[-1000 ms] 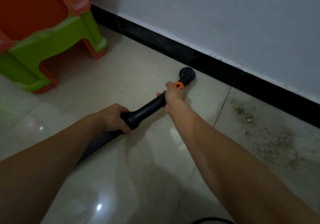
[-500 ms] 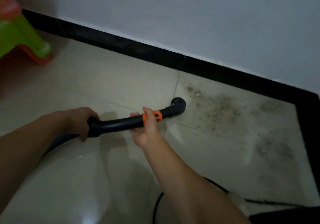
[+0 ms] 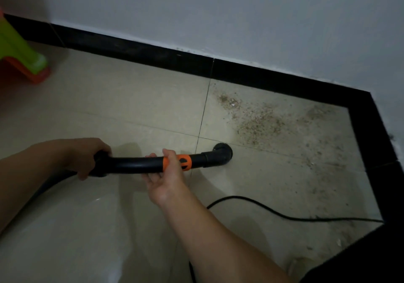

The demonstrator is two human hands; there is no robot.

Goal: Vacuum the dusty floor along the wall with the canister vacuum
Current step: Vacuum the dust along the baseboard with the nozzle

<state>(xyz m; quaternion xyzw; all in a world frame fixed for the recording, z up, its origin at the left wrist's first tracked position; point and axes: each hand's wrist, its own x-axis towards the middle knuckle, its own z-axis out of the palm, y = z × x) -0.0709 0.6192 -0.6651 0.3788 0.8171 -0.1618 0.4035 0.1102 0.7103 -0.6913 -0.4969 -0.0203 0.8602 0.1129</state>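
Both hands grip vacuum wand (image 3: pixel 135 164), nozzle (image 3: pixel 220 154) beside dust (image 3: pixel 262 123) (tile floor)

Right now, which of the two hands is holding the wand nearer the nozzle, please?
The right hand, beside the orange collar; the left hand grips the hose end.

Home interior, corner of a tiled room.
Glossy beige floor tiles (image 3: pixel 122 107), black skirting (image 3: pixel 135 48) under a plain white painted wall (image 3: pixel 218 9), green-and-orange plastic kids' furniture (image 3: pixel 19 57) at left, household vacuum wand (image 3: pixel 135 164), power cord (image 3: pixel 273 211) on floor.
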